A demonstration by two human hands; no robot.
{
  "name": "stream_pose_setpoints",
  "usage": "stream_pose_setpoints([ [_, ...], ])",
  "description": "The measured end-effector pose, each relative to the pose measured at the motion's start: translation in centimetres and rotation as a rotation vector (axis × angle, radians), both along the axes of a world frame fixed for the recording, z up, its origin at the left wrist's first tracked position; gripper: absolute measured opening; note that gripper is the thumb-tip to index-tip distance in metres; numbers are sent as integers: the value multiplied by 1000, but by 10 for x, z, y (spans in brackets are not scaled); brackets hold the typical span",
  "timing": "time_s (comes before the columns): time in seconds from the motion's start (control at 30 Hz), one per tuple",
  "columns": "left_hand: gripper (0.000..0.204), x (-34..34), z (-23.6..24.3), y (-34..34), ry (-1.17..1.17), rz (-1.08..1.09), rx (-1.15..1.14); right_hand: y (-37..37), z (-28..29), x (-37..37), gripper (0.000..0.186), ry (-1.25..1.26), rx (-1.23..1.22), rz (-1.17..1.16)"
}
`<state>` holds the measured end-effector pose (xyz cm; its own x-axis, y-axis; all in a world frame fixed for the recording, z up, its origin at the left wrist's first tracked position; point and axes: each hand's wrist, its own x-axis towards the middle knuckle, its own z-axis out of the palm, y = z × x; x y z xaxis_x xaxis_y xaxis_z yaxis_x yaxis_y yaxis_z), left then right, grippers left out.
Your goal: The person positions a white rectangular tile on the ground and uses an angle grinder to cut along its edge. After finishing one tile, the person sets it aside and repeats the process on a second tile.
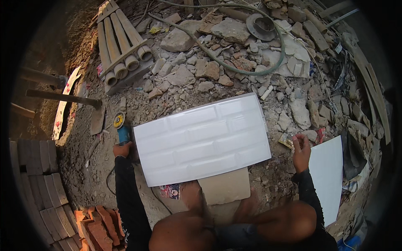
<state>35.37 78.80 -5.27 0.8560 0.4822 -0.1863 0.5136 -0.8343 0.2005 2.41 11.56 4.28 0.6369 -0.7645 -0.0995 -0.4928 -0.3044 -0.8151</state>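
A teal angle grinder [122,130] with a yellow guard is held in my left hand [122,149], at the left of a white brick-patterned tile [201,138]. That tile lies in front of me on a beige board [224,190]. My right hand [301,151] is raised just right of the tile, its fingers closed together; whether they hold anything small I cannot make out. A plain white sheet [326,175] lies to the right of that hand.
Rubble [180,75] covers the ground ahead, with a hose [251,72], pipes [119,42] and a round metal piece [260,27]. Grey blocks [42,188] and orange bricks [102,228] are stacked at lower left. A long-handled tool [97,117] stands left. A cord [109,186] trails near my left arm.
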Motion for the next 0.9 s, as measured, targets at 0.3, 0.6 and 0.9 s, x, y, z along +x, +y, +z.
stream_pose_setpoints([
  [0.3, 60, -116, 203, -80, -106, -57, -822, 90, 73, 65, 48, -92, 303, 749],
  [0.6, 50, -179, 233, -307, -4, -601, -784, 231, 104, 92, 71, -195, 1162, 611],
  [0.9, 88, -250, 231, -409, -104, -974, -707, 129, 92, 45, 23, -565, 1119, 367],
])
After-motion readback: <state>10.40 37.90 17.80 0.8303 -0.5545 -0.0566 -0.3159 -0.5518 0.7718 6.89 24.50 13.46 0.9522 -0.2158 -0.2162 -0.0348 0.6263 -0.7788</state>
